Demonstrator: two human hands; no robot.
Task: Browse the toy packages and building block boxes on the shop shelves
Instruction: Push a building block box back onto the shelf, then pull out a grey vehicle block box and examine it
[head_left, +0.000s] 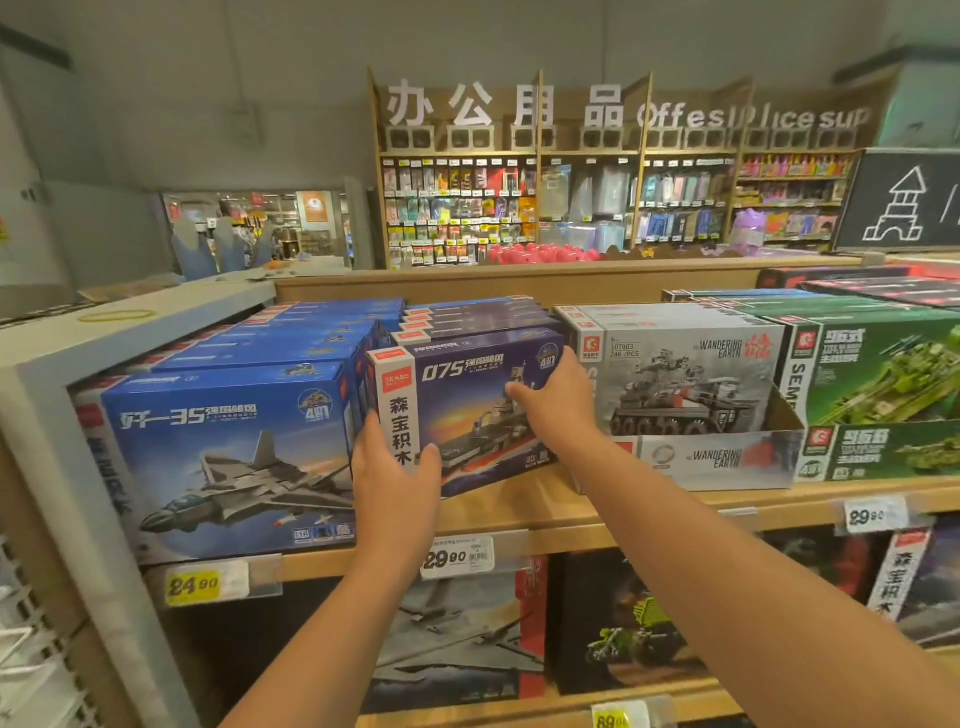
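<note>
both hands hold the front 075 warship block box (467, 410), which stands at the front of its row on the upper wooden shelf (571, 512), between the j-35 jet box (228, 457) and the grey wandering earth box (691, 384). the left hand (395, 467) grips its lower left corner, thumb on the front face and fingers round the side. the right hand (556, 400) grips the upper right edge, thumb on the front, fingers hidden behind.

what could go wrong: the box sits tight against its neighbours, so pulling it out crooked may drag the jet box forward or nudge the open display tray (727, 457) on the right. the boxes stacked behind could tip into the gap. a corner grip may also let the box twist and slip.

the shelf edge carries price tags, a yellow 24.90 tag (200, 584) and a white 29.90 tag (457, 557). more boxes sit on the shelf below. across the shop, a stationery wall (571, 208) stands under an office supplies sign (623, 111).
</note>
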